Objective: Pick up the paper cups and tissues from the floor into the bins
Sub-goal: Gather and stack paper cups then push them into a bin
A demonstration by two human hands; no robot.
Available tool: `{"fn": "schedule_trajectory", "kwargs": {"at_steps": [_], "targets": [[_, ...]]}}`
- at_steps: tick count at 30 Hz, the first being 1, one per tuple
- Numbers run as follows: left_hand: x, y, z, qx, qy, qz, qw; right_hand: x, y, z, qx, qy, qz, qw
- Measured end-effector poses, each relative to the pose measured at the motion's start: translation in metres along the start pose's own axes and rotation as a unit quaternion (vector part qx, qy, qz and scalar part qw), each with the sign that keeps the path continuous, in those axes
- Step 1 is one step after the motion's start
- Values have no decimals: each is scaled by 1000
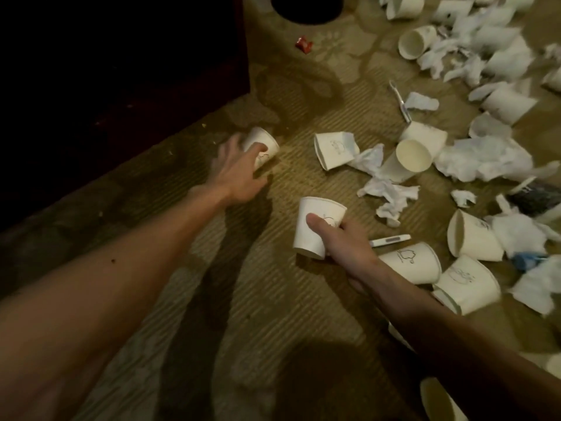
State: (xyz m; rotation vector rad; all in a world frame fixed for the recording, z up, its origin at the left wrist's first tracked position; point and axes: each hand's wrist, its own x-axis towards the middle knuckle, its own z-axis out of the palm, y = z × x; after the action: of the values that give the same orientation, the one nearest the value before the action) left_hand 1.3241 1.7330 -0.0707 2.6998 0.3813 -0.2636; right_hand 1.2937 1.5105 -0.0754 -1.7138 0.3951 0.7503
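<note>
My left hand reaches out and wraps its fingers around a white paper cup lying on the carpet near the dark furniture. My right hand grips another white paper cup, upside down, just above the floor. Several more paper cups and crumpled white tissues lie scattered over the carpet to the right. A black round bin stands at the top edge, partly cut off.
Dark furniture fills the upper left. A red wrapper lies near the bin. A white pen-like stick and a grey plastic utensil lie among the litter. A dark packet sits at the right.
</note>
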Motion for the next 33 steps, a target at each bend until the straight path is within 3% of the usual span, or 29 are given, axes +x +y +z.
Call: {"fn": "schedule_trajectory", "kwargs": {"at_steps": [4,9,12,15,18,21,24,27,33], "targets": [[21,-7,13,-19,-56,-44,997,-4,3,-7,41,-16,-2,999],[17,-18,26,-31,0,-53,998,-13,12,-14,70,-32,1,997],[1,-20,29,-45,2,-21,999,-18,18,-18,63,-37,4,997],[-28,-8,32,-141,-10,16,990,-25,19,-23,81,-49,9,996],[-67,18,37,-285,-52,11,957,-38,23,-30,152,-41,11,988],[-103,48,39,-430,-106,-36,896,-57,28,-49,214,-35,-6,976],[-126,76,39,-481,-187,-50,855,-75,31,-75,249,-38,-37,967],[-138,98,40,-462,-227,-29,857,-83,29,-98,267,-50,-64,960],[-140,123,43,-396,-219,-6,891,-73,30,-119,248,-112,-56,961]]}}
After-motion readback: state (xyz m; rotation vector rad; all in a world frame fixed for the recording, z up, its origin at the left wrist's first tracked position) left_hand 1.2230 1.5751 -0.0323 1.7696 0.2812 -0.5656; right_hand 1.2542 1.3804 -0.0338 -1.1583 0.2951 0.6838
